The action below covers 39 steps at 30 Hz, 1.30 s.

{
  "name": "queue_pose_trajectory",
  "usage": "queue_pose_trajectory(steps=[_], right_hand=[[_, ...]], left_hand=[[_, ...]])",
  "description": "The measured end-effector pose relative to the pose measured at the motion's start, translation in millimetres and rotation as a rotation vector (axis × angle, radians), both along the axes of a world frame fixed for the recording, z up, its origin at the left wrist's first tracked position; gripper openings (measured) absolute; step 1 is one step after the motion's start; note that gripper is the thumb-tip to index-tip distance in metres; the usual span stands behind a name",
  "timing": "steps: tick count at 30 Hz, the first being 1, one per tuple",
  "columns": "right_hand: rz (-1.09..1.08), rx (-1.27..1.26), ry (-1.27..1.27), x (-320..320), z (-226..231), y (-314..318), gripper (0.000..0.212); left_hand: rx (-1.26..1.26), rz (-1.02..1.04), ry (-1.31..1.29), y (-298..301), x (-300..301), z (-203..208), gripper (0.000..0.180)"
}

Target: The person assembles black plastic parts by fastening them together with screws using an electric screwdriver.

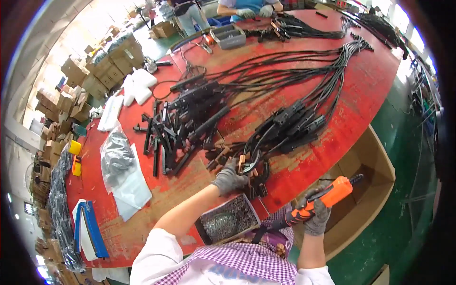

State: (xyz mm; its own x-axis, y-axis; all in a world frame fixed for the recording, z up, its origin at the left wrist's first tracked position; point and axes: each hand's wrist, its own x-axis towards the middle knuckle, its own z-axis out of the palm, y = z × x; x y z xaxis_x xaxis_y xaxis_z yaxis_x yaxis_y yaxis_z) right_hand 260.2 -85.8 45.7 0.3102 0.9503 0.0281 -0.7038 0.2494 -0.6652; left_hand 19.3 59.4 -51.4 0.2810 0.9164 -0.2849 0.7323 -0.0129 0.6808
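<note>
Beyond my left fingers [238, 181] spreads the red desk [342, 135], with the cable bundle [343, 59] fanned across it, probably to bring its near ends within reach. The tray [201, 232] of metal bits [223, 224] sits just body-side of them, likely for easy picking. My right fingers [321, 212] wrap the orange tool [338, 190], supporting it; my left touch a copper-coloured clip [242, 161], gripped or not I cannot tell.

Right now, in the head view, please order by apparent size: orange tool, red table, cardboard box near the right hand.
1. Red table
2. Cardboard box
3. Orange tool, in the right hand
</note>
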Motion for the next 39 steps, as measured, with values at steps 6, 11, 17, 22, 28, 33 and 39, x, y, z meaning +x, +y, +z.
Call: queue_pose_trajectory(steps=[6,11,17,22,28,33,39], right_hand=[[-0.074,-0.079,0.021,16.6,-4.9,-10.7,0.043],[-0.054,-0.066,0.004,10.4,3.6,-8.5,0.041],[-0.024,-0.020,0.008,16.8,-0.7,-19.0,0.046],[0.001,-0.060,-0.023,9.8,-1.2,-11.8,0.046],[0.232,-0.059,0.036,-2.5,-4.7,2.3,0.044],[0.271,-0.015,0.147,-2.6,-13.8,1.6,0.041],[0.335,0.091,0.242,21.2,-32.8,-5.8,0.041]], left_hand=[[-1.186,0.348,-1.675,31.7,-11.7,96.9,0.029],[-1.258,0.085,-2.006,88.2,9.1,153.4,0.032],[-0.605,-0.215,-1.461,36.4,57.3,186.2,0.013],[-0.756,-0.112,-1.152,-39.3,67.2,160.4,0.038],[-0.787,-0.073,-1.070,-71.2,64.4,109.4,0.044],[-0.869,-0.080,-1.074,-84.9,71.5,100.5,0.048],[-0.458,-0.332,-0.772,-62.0,93.7,96.4,0.025]])
